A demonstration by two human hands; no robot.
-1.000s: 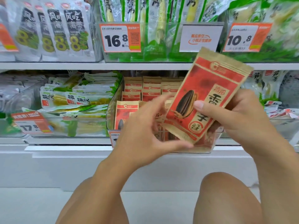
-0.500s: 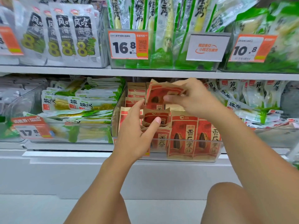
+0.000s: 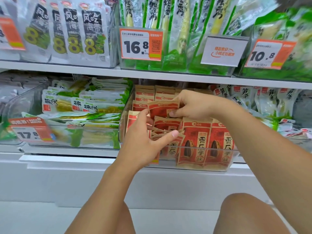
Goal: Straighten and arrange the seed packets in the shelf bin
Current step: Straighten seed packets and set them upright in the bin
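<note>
The bin sits under both hands, clear-walled, full of red seed packets; two stand upright at its front, just below the right wrist. The right hand pinches one packet by its top edge, above the jumbled middle row. The left hand, just beside it, reaches among those packets, thumb out; its fingers are hidden, so its grip cannot be told.

Matt kraft-paper seed packets, clear glossy plastic bin, smooth white shelf
</note>
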